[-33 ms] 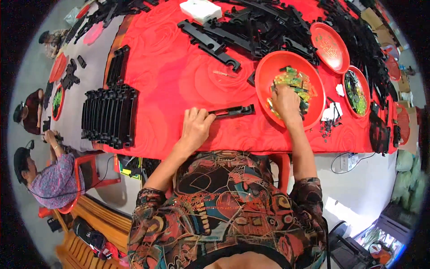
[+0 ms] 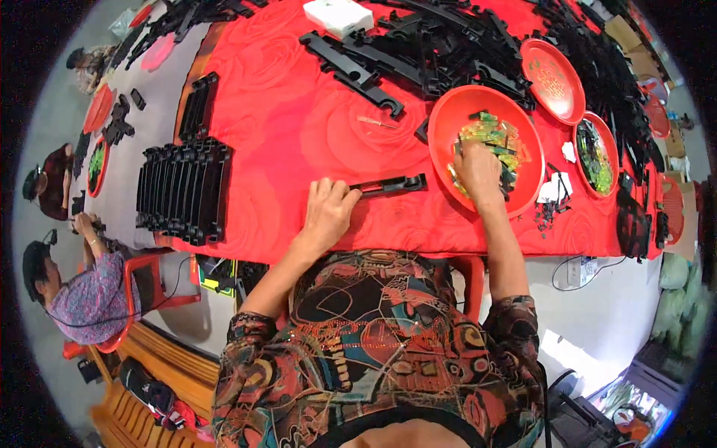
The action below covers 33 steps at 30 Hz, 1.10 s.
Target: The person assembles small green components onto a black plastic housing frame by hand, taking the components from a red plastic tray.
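My left hand (image 2: 329, 207) is closed around the near end of a slim black plastic bar with cut-outs (image 2: 392, 184), which lies low over the red tablecloth and points right. My right hand (image 2: 479, 170) reaches down into a round red plastic bowl (image 2: 444, 123). Its fingers are drawn together among small clear yellow-green pieces (image 2: 489, 133), some with dark parts mixed in. The fingertips are partly hidden, so what they pinch cannot be made out.
A neat row of black bars (image 2: 183, 193) stands at left. Loose black bars (image 2: 418, 52) heap up at the back beside a white box (image 2: 338, 16). Right of the bowl are a red plate (image 2: 553, 81), another filled bowl (image 2: 595, 154) and white paper (image 2: 553, 187). A co-worker (image 2: 86, 291) sits at left.
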Motion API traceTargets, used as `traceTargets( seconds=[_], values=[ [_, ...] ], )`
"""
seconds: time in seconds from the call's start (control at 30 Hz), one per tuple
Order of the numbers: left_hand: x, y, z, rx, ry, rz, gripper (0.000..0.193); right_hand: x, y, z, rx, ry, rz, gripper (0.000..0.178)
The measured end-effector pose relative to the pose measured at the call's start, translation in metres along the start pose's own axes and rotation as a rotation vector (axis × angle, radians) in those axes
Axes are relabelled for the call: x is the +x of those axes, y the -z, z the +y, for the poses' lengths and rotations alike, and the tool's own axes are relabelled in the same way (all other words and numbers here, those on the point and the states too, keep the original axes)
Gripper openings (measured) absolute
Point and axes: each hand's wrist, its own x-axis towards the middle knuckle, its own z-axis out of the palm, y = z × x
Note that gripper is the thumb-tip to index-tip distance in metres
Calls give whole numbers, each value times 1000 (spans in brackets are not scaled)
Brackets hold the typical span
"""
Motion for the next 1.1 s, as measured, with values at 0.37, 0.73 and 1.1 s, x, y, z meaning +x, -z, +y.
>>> traceTargets(
  seconds=[0.37,0.73,1.1],
  values=[
    [-12,-2,11,4,-11,29,17,3,-9,-3,-140,97,-67,20],
    [-17,1,1,-132,101,200,29,3,24,-29,190,63,197,14],
    [-26,-16,-7,-206,123,75,42,30,31,42,256,-94,132,21]
  ],
)
